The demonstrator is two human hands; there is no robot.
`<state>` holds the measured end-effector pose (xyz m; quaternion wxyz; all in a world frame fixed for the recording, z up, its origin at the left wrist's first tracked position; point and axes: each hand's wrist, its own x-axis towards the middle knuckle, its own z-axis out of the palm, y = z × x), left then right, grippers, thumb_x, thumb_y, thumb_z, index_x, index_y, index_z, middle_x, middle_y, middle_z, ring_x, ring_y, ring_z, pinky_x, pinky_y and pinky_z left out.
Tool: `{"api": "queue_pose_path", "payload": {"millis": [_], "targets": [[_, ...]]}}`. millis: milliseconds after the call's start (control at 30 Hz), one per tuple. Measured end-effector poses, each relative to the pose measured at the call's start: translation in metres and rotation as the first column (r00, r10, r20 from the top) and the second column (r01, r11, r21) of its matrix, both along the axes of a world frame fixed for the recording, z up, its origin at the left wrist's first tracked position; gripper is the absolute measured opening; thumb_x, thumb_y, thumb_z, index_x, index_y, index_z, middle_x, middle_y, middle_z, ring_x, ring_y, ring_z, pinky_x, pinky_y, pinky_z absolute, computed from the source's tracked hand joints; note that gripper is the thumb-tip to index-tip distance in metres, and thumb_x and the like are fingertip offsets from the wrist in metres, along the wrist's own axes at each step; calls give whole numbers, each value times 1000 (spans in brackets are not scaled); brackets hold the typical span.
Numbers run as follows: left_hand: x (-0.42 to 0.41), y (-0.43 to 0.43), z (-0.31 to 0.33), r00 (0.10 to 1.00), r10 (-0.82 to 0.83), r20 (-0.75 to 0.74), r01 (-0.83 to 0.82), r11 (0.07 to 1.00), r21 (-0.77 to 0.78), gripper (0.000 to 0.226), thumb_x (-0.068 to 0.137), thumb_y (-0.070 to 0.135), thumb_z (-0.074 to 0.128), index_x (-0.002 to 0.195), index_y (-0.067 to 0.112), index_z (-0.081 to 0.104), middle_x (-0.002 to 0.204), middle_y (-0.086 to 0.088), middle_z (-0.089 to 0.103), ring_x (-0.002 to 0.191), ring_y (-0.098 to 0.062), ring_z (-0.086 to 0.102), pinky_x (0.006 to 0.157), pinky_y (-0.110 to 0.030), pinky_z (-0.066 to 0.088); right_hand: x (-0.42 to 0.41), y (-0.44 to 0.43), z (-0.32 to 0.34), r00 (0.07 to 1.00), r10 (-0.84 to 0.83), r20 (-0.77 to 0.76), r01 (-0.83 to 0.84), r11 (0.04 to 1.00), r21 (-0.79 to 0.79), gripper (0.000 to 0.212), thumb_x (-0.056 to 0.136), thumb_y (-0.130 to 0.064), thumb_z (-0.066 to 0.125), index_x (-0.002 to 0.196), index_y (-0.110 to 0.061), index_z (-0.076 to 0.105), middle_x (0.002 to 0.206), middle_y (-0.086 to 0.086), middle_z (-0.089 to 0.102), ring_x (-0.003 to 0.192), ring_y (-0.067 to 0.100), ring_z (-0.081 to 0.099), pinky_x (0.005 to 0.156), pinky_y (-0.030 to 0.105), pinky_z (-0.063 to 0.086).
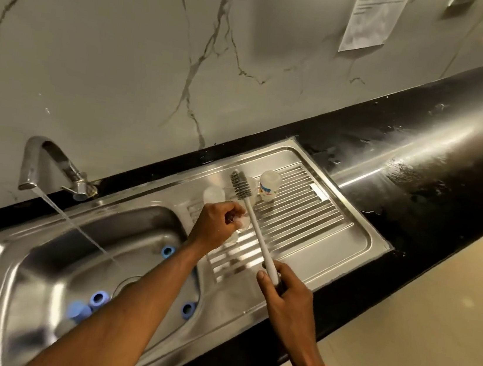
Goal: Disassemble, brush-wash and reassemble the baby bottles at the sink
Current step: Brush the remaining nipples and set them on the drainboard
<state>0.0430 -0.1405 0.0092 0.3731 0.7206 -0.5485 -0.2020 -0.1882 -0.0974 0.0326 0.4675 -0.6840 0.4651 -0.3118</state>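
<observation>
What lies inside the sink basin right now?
Four blue bottle parts and the tap's running water in the basin; the left forearm hides part of its floor.

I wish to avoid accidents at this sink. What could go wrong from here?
1. The tap runs into the basin where the blue rings lie; water might push them toward the drain.
2. The brush held by the right hand has its head close to the printed bottle on the drainboard; a swing could topple it.
3. The clear part that the left hand pinches may slip.
</observation>
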Motion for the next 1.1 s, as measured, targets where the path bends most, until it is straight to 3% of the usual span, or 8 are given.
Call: {"api": "queue_pose_path", "payload": {"millis": [100, 333, 533, 667, 867, 1100], "targets": [[-7, -15, -17, 1000, -24, -3, 24, 997, 73, 24, 83, 8, 78, 104, 16, 74, 90, 8, 72, 82, -3, 68, 80, -27, 60, -14, -5, -8, 999, -38, -7, 38, 999, 5, 15, 92, -34, 67, 106, -40, 65, 74, -5, 64, 66, 13, 59, 58, 20, 50], [-19, -38, -42, 993, -53, 108, 34, 985, 168, 28, 83, 18, 79, 110, 25, 72, 98, 9, 73, 89, -4, 68, 82, -32, 60, -35, -13, -21, 997, -80, -16, 81, 995, 63, 19, 91, -34, 67, 111, -36, 64, 74, -5, 63, 66, 14, 62, 57, 22, 54], [-27, -44, -46, 965, -24, 260, -13, 990, 138, 31, 86, 20, 78, 114, 28, 68, 108, 4, 74, 101, -13, 68, 82, -31, 58, -39, -17, -26, 995, -85, -45, 88, 993, 80, 31, 88, -44, 62, 115, -31, 65, 73, -8, 62, 68, 11, 62, 60, 20, 53], [-26, -38, -41, 952, -1, 306, -23, 997, 76, 39, 80, 27, 83, 115, 25, 65, 112, -3, 72, 104, -21, 67, 82, -36, 58, -37, -19, -22, 998, -56, -40, 58, 996, 60, 27, 88, -43, 62, 113, -33, 64, 69, -8, 61, 66, 12, 61, 60, 19, 53], [-11, 5, -30, 947, 99, 306, -84, 995, -63, 42, 80, 32, 82, 116, 20, 65, 103, -5, 70, 95, -21, 66, 73, -37, 59, -19, -18, -11, 992, 111, -52, -109, 994, 30, 23, 88, -47, 61, 109, -39, 62, 72, -7, 64, 67, 11, 60, 57, 18, 50], [29, 98, -40, 942, 248, 226, -247, 968, -35, 20, 88, 41, 66, 104, 29, 73, 94, 5, 72, 85, -13, 65, 74, -30, 54, 17, 0, -10, 944, 311, -107, -303, 949, 87, 20, 90, -44, 67, 108, -37, 66, 73, -6, 66, 70, 5, 62, 59, 24, 51]]}}
